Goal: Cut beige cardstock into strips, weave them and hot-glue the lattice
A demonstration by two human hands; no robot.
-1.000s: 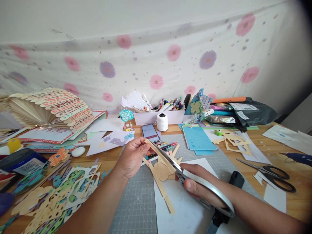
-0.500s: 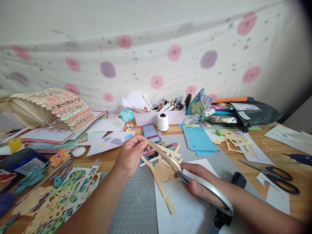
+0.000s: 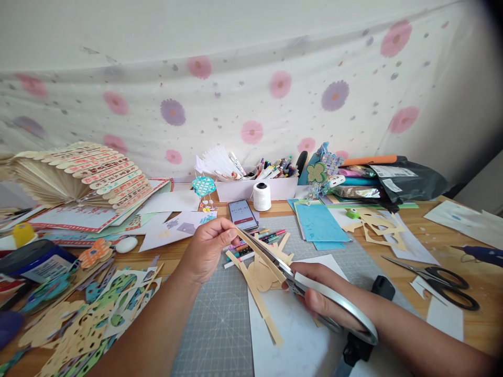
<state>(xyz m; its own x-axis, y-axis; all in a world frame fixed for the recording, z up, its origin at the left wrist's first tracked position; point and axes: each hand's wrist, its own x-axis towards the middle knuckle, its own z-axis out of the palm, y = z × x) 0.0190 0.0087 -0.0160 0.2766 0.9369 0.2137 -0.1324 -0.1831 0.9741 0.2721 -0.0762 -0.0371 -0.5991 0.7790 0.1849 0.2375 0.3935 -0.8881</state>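
My left hand (image 3: 215,245) pinches the far end of a narrow tan paper strip (image 3: 261,253) between thumb and fingers. My right hand (image 3: 328,296) is wrapped round the grey handles of a large pair of scissors (image 3: 346,306). Their blades lie along the strip, pointing at my left fingertips. Below, more tan strips (image 3: 261,306) and rounded tan cut-outs (image 3: 264,275) rest on a white sheet (image 3: 283,340) over the grey cutting mat (image 3: 220,324).
Cut paper scraps (image 3: 90,324) pile up at left. A phone (image 3: 241,214), a thread spool (image 3: 262,197) and a pen box (image 3: 255,189) stand behind. Black-handled scissors (image 3: 444,283), blue sheets (image 3: 320,222) and a glue gun (image 3: 479,255) lie at right.
The scissors' blades have shifted slightly against the strip, and more of the strip's tan face shows below them. My left hand keeps its pinch; the view has moved a little.
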